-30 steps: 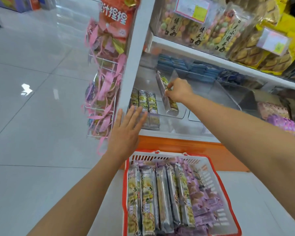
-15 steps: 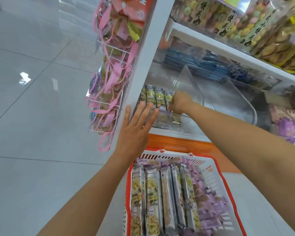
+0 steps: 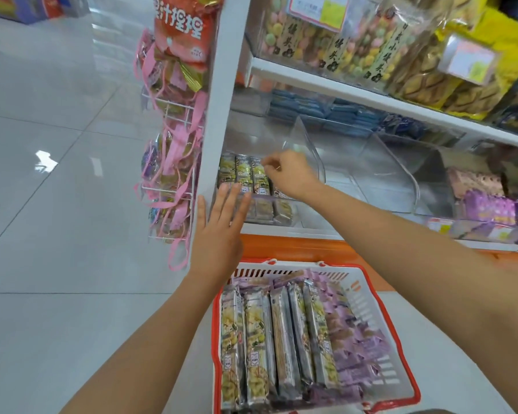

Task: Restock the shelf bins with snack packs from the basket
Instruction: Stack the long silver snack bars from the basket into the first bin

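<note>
A red-rimmed white basket (image 3: 370,309) sits on the floor below the shelf. It holds several long silver-and-yellow snack packs (image 3: 284,339) and small purple packs (image 3: 353,342). In the clear shelf bin (image 3: 293,212) on the lowest shelf, a row of the same long packs (image 3: 243,174) stands side by side. My left hand (image 3: 220,225) is flat with straight fingers against the bin's front left corner. My right hand (image 3: 292,174) hovers over the right end of the row, its fingers curled at the packs' top ends. Whether it pinches a pack is hidden.
A white shelf post (image 3: 219,115) stands left of the bin, with a wire rack of pink-ribboned bags (image 3: 174,174) hanging on its side. Clear curved dividers (image 3: 307,144) separate neighbouring bins; purple packs (image 3: 488,206) fill one at right. Blue packs (image 3: 305,110) lie behind. Tiled floor stretches left.
My right hand has set the long pack down into the bin beside the others and has lifted slightly above the row. My left hand stays at the bin's front.
</note>
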